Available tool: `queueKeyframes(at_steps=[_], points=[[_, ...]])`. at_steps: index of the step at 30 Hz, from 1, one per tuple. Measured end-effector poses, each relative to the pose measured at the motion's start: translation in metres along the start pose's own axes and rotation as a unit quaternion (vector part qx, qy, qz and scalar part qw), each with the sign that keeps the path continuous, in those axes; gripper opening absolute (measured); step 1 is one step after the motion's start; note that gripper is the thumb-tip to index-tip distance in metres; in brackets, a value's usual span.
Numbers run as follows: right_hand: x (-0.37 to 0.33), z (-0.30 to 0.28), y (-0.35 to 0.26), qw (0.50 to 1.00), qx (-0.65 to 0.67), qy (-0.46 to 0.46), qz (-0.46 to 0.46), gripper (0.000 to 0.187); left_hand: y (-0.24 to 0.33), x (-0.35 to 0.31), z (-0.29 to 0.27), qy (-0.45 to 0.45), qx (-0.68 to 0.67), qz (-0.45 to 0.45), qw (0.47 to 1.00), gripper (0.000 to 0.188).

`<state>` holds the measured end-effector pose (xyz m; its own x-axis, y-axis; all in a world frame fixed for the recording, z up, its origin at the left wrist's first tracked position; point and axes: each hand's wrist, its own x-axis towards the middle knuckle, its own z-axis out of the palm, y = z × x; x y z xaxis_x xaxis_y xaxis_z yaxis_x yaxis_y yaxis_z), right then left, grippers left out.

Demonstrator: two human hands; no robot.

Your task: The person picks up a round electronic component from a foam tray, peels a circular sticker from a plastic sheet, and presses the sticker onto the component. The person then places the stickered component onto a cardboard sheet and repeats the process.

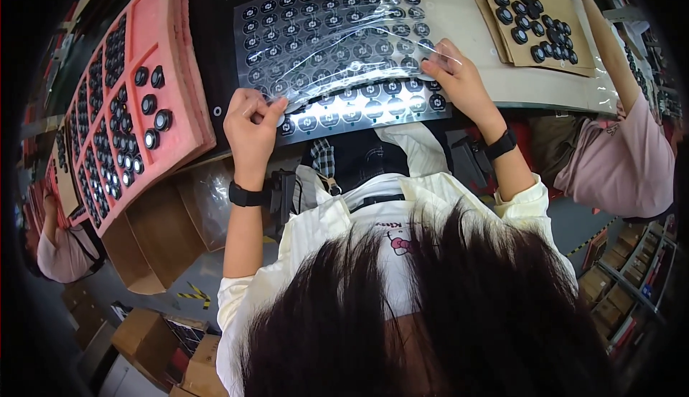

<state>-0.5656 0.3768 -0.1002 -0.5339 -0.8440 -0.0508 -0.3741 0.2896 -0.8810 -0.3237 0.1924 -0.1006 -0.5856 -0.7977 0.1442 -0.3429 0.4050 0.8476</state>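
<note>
A sheet of round black stickers (350,113), laid out in rows, lies on the table in front of me. Over most of it stretches a clear plastic film (337,60), its near edge lifted and bowed, with bright glare across it. My left hand (250,126) pinches the film's near left corner between thumb and fingers. At the near right corner, my right hand (459,81) grips the same film, thumb toward the sheet. The bottom row of stickers shows uncovered below the raised edge.
On the left stand stacked pink foam trays (169,60) holding many small round black parts. A cardboard sheet (502,38) at the far right carries more such parts. Another person's arm (610,45) reaches in there. An open cardboard box (169,232) sits below the trays.
</note>
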Motion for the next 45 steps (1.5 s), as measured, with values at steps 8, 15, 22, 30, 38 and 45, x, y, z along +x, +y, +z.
queueKeyframes(at_steps=[8, 15, 22, 30, 38, 45], points=[[0.002, 0.007, -0.004, 0.994, -0.087, 0.061, -0.006, 0.021, -0.007, 0.002, 0.004, 0.022, 0.131, 0.062, 0.989, 0.030], [0.002, 0.005, 0.003, 0.972, -0.185, 0.142, 0.013, 0.041, -0.005, 0.008, 0.021, 0.263, 0.226, 0.151, 0.926, 0.024], [0.005, 0.005, 0.013, 0.954, -0.194, 0.226, -0.030, 0.069, -0.006, -0.006, 0.036, 0.029, 0.168, 0.194, 0.966, 0.032], [0.002, 0.008, 0.003, 0.943, -0.184, 0.276, -0.033, 0.074, 0.048, -0.031, 0.067, -0.107, 0.360, 0.210, 0.903, 0.058], [-0.035, 0.046, -0.032, 0.885, -0.362, 0.002, -0.294, 0.058, 0.044, -0.032, 0.066, -0.128, 0.380, 0.224, 0.888, 0.071], [-0.041, -0.003, -0.005, 0.892, -0.397, -0.011, -0.218, 0.051, 0.024, -0.035, 0.021, -0.149, 0.422, 0.197, 0.872, 0.074]])
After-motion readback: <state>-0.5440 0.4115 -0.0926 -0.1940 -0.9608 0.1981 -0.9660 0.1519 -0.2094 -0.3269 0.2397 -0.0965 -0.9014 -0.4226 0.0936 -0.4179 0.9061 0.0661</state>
